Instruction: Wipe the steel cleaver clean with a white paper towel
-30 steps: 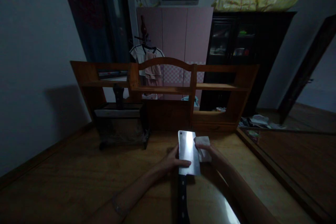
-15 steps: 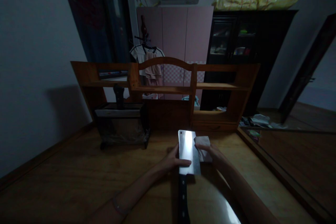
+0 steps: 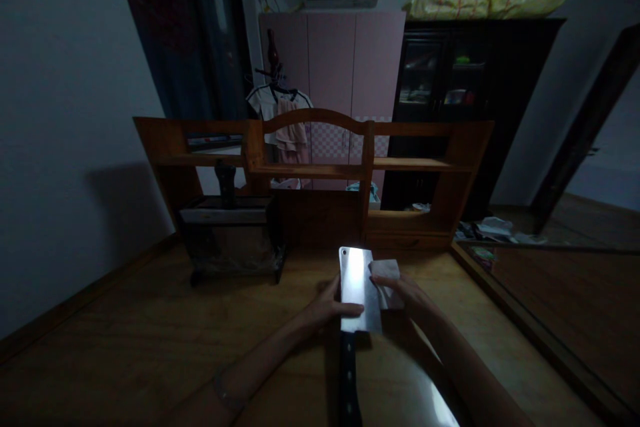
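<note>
A cleaver (image 3: 356, 283) with a wide shiny blade and a black riveted handle is held above the wooden desk, its handle toward me. My left hand (image 3: 329, 305) grips the blade from the left, the thumb lying across its face and the other fingers hidden behind it. At the blade's right edge, my right hand (image 3: 404, 288) pinches a folded white tissue (image 3: 386, 268). The tissue touches or nearly touches that edge; I cannot tell which.
A dark knife block (image 3: 230, 240) with a black-handled knife (image 3: 227, 180) in it stands at the left on the desk (image 3: 150, 340). A wooden shelf unit (image 3: 315, 172) runs along the back. The desk's raised right edge (image 3: 520, 320) borders the floor.
</note>
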A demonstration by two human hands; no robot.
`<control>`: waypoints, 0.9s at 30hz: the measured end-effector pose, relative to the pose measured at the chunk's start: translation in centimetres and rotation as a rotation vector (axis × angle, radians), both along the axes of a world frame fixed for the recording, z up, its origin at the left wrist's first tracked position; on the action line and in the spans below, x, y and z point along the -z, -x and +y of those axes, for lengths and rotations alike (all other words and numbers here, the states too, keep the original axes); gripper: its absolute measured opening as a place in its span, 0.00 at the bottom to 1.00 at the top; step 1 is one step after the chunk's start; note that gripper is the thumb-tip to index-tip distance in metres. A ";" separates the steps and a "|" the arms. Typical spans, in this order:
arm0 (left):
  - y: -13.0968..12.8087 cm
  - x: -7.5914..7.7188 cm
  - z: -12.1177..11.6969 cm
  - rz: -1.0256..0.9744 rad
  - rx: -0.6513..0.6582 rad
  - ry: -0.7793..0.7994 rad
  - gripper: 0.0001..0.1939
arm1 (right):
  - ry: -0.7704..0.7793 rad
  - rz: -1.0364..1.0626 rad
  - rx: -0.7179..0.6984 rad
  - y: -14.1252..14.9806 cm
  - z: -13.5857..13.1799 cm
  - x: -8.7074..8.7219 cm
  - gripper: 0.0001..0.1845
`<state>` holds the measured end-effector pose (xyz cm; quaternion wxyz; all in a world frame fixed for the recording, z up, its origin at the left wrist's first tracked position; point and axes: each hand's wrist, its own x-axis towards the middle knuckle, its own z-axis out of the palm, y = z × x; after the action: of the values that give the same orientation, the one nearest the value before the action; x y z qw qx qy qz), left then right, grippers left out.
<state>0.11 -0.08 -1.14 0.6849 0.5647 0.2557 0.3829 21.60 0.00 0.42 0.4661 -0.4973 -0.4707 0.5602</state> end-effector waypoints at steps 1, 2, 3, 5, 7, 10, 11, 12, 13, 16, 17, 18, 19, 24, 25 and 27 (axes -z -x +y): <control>0.0 0.0 0.0 -0.001 0.002 -0.001 0.38 | 0.000 -0.016 0.009 0.0 0.0 -0.1 0.21; 0.0 0.0 0.0 -0.002 0.004 -0.004 0.37 | 0.004 -0.029 0.015 0.1 -0.1 -0.3 0.20; 0.0 0.0 0.0 -0.003 0.003 -0.005 0.37 | 0.007 -0.038 0.017 0.2 -0.1 -0.5 0.20; 0.0 0.0 0.0 -0.001 -0.004 -0.004 0.36 | 0.014 -0.047 0.027 0.3 -0.2 -0.7 0.18; -0.1 -0.2 -0.1 -0.001 -0.006 0.009 0.37 | 0.038 -0.055 0.041 0.4 -0.1 -0.7 0.18; -0.1 -0.5 -0.3 -0.016 0.014 0.028 0.40 | 0.057 -0.086 0.074 0.5 0.1 -0.5 0.20; -0.1 -0.6 -0.4 -0.020 0.018 0.027 0.40 | 0.052 -0.093 0.073 0.5 0.1 -0.4 0.21; -0.1 -0.6 -0.4 -0.019 0.017 0.024 0.40 | 0.038 -0.092 0.070 0.5 0.2 -0.3 0.21; -0.1 -0.7 -0.5 -0.014 0.013 0.020 0.39 | 0.022 -0.087 0.066 0.5 0.2 -0.2 0.22; -0.1 -0.7 -0.5 -0.001 -0.003 0.004 0.36 | -0.011 -0.065 0.081 0.5 0.3 0.0 0.22; 0.0 -0.7 -0.4 0.001 -0.005 -0.002 0.36 | -0.015 -0.062 0.095 0.4 0.3 0.0 0.22; 0.0 -0.6 -0.4 0.002 -0.005 -0.006 0.36 | -0.014 -0.062 0.109 0.4 0.4 0.1 0.22; 0.0 -0.6 -0.3 0.004 -0.003 -0.006 0.36 | -0.012 -0.062 0.119 0.4 0.5 0.3 0.22; 0.0 -0.4 -0.1 0.026 0.012 0.005 0.37 | -0.017 -0.058 0.221 -0.3 1.0 1.0 0.23; 0.1 -0.3 -0.1 0.032 0.014 -0.002 0.37 | -0.054 -0.083 0.303 -0.6 1.0 0.9 0.24; 0.1 -0.1 0.0 0.054 0.017 -0.007 0.37 | -0.185 -0.200 0.513 -0.9 0.8 0.5 0.26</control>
<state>-0.04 -0.07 -1.00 0.6789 0.5795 0.2679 0.3626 22.49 0.78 -0.10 0.5873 -0.6083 -0.4222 0.3268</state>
